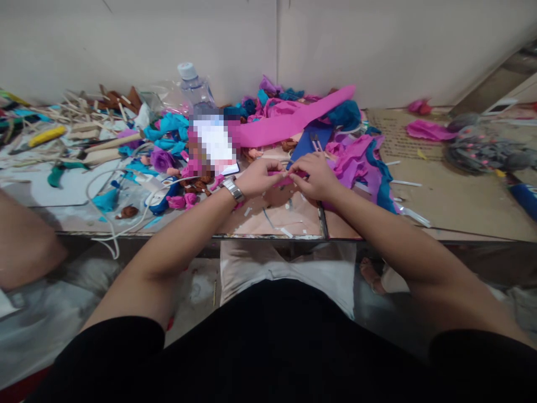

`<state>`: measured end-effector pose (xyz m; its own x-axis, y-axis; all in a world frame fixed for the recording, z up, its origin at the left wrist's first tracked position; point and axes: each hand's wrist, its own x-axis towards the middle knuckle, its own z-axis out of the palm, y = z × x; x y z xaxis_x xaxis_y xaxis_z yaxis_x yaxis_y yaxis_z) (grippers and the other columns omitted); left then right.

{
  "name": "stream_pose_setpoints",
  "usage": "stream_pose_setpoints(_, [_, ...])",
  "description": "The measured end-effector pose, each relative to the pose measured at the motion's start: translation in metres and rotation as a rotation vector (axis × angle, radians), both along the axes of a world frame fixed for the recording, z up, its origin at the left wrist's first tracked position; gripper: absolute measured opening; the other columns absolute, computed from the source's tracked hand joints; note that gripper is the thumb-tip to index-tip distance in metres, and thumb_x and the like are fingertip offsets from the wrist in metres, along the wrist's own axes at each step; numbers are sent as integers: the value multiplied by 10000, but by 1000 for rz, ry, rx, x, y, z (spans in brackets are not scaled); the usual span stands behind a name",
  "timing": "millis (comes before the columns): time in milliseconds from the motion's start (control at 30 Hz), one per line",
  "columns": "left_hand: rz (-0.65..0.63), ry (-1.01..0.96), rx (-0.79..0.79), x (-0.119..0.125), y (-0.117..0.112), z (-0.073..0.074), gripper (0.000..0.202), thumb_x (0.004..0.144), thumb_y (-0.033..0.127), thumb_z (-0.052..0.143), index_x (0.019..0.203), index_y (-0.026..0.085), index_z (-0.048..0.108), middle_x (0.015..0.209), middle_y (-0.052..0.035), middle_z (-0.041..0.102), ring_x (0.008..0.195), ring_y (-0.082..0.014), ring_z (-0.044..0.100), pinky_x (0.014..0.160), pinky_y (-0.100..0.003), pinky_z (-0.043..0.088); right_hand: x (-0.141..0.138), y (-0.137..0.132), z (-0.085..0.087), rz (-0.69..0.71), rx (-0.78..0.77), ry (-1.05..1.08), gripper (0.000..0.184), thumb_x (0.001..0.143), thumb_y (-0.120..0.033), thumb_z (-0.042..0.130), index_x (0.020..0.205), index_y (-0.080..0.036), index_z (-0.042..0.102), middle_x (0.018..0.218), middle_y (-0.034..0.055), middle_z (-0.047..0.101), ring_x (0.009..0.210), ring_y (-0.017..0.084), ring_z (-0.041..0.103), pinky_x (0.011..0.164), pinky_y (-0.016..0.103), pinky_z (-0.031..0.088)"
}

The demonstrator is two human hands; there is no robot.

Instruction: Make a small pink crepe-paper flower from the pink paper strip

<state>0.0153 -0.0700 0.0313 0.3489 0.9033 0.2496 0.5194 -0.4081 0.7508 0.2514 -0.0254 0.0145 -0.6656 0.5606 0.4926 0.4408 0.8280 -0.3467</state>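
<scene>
Close together above the table edge, my two hands pinch a small piece of pink crepe paper (286, 180). My left hand (262, 178), with a metal watch (233, 188) on its wrist, grips one side of it. The fingers of my right hand (314, 174) are closed on the other side. Most of the piece is hidden by the fingers. Just behind the hands lies a blue sheet (309, 144), with what look like small scissors (315, 141) on it. A long pink crepe strip (289, 122) stretches across the pile beyond.
A plastic bottle (197, 92) stands at the back, behind a phone with a blurred screen (216, 143). White cable (109, 224) hangs over the front edge. Crumpled paper (350, 159) is heaped at right, beside brown cardboard (419, 168). Sticks and a yellow-handled tool (47, 136) lie left.
</scene>
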Motion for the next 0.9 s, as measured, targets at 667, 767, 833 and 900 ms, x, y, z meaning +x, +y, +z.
stream_pose_setpoints(667, [54,98,154,0,-4,0,276,975,421,653,961,181,787,994,-78,831,927,-242,729,910,-389,537,1,3,-1,21,-43,6,277,1064,-444,592,1011,-230,761,1071,112,821,1059,322,686,1014,511,391])
stream_pose_setpoints(767, [54,91,165,2,-5,0,277,982,418,653,944,178,787,969,-77,826,904,-236,719,908,-386,536,0,2,-1,22,-47,4,255,1056,-427,598,1007,-229,751,1071,111,822,1063,322,689,1019,511,389])
stream_pose_setpoints(833, [45,88,175,2,-5,0,281,989,416,654,932,175,788,946,-76,818,878,-228,707,897,-379,536,0,1,-2,17,-44,3,228,1047,-404,597,1005,-228,735,1064,110,819,1052,319,693,1018,510,385])
stream_pose_setpoints(900, [30,86,191,2,-4,0,287,995,415,655,942,171,795,936,-75,813,861,-220,697,890,-370,535,-1,1,-3,15,-42,8,206,1035,-385,592,1000,-225,718,1049,110,813,1038,317,696,1004,504,385])
